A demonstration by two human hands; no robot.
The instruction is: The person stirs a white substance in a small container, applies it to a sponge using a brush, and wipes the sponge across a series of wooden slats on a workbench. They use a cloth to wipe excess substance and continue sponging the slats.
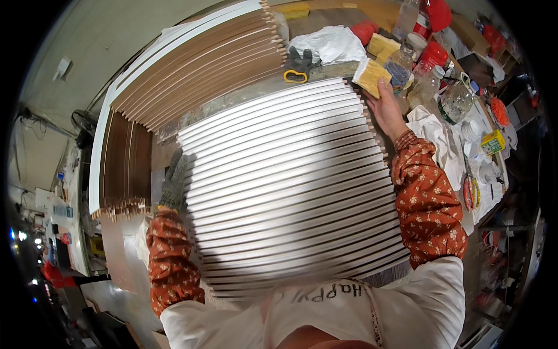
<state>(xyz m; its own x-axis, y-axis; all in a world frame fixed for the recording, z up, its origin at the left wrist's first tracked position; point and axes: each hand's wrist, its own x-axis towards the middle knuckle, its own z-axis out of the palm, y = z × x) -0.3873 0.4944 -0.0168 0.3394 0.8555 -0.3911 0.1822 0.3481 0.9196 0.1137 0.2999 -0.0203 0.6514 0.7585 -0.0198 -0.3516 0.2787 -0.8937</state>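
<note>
A row of white slats (279, 174) lies side by side across the worktable in front of me, dark gaps between them and wooden pegs showing at their right ends. My left hand (173, 180), in a dark grey knitted glove, rests along the slats' left ends with its fingers stretched out. At the far right corner my bare right hand (385, 104) grips a yellow sponge pad (372, 76) with a whitish edge, thumb on top. Just left of the pad lie a crumpled white cloth (330, 45) and an empty dark glove with a yellow cuff (298, 65).
Brown boards with white outer faces (203, 61) are stacked at the far left, with a second stack (125, 163) beside my left hand. Clear bottles and jars (427, 87) crowd the right side, near white rags (439, 136), red-handled pliers (471, 192) and a small yellow box (493, 142).
</note>
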